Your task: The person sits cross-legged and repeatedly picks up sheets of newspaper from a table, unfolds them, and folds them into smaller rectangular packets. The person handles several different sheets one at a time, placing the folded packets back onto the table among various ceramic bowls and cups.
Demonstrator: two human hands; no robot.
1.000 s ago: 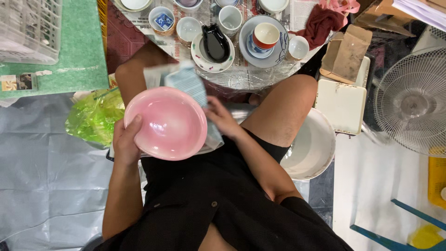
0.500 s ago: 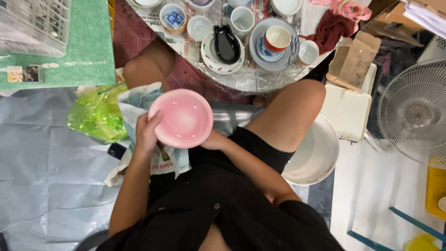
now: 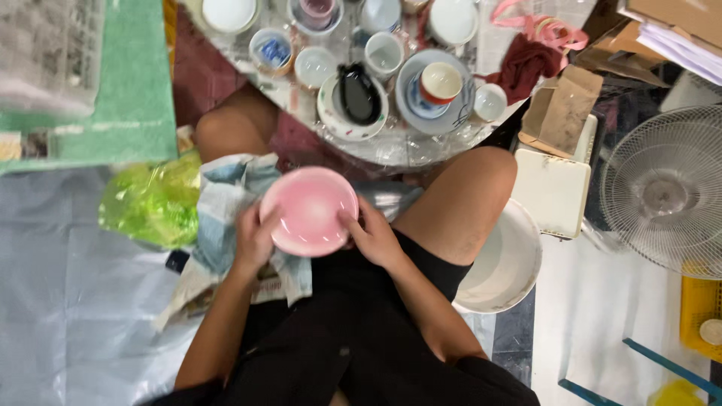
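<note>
A: What do the hands have hold of?

B: Both grip a pink bowl [image 3: 309, 211] over the lap. The left hand [image 3: 254, 239] curls round its left rim, fingers closed on it; the right hand [image 3: 374, 237] clasps the right rim the same way.

A: What lies under the bowl?

B: Crumpled newspaper [image 3: 226, 218], draped across the left thigh, touching the left hand. Just beside it, further left, sits a green plastic bag [image 3: 150, 203] on the grey floor sheet [image 3: 68, 301].

A: And to the right?

B: A white bucket [image 3: 505, 263] beside the right knee.

A: Further off?

B: A glass table [image 3: 398, 150], crowded with crockery: a dish holding a black spoon [image 3: 357, 94] near its front edge, and a red-and-white cup [image 3: 440, 83] on a blue-patterned plate just beside it. A white fan [image 3: 665, 195] stands well apart at the right.
</note>
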